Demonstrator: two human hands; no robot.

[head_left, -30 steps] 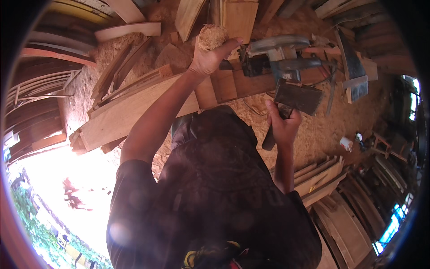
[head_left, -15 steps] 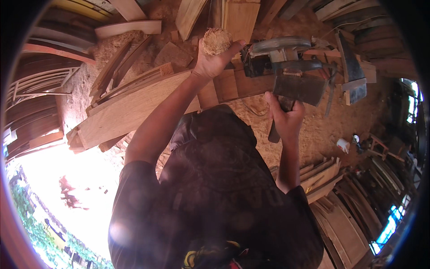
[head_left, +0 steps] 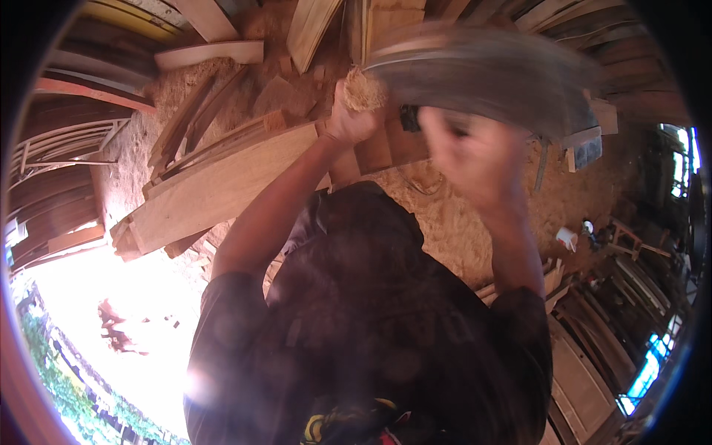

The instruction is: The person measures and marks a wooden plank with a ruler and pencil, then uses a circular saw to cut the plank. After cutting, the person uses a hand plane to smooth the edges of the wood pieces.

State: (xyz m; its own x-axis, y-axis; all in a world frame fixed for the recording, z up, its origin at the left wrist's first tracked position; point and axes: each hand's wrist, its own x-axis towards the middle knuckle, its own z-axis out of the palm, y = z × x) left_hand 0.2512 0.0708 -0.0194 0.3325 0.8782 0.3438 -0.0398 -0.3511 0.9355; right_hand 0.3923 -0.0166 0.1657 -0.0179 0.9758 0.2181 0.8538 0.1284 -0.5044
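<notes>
My left hand [head_left: 351, 122] is closed round what looks like a chisel, with the pale, frayed top of its wooden handle [head_left: 363, 90] showing above the fist. Its blade is hidden below the hand. Beneath the hand lies a wooden workpiece [head_left: 374, 141]. My right hand [head_left: 475, 152] grips a mallet [head_left: 493, 78] with a dark blocky head. Both hand and mallet are smeared by motion, the mallet's head up beyond the fingers and to the right of the frayed handle, apart from it.
A long pale board [head_left: 222, 189] slants off to the left. More planks lean at the top [head_left: 315, 33] and down the left side [head_left: 81, 93]. Sawdust covers the ground [head_left: 445, 215]. A white container [head_left: 567, 238] stands on the right, near stacked panels [head_left: 582, 378].
My right hand has swung the mallet upward, and it now blurs across the tools on the bench. The left hand has dipped slightly with the frayed handle still in it.
</notes>
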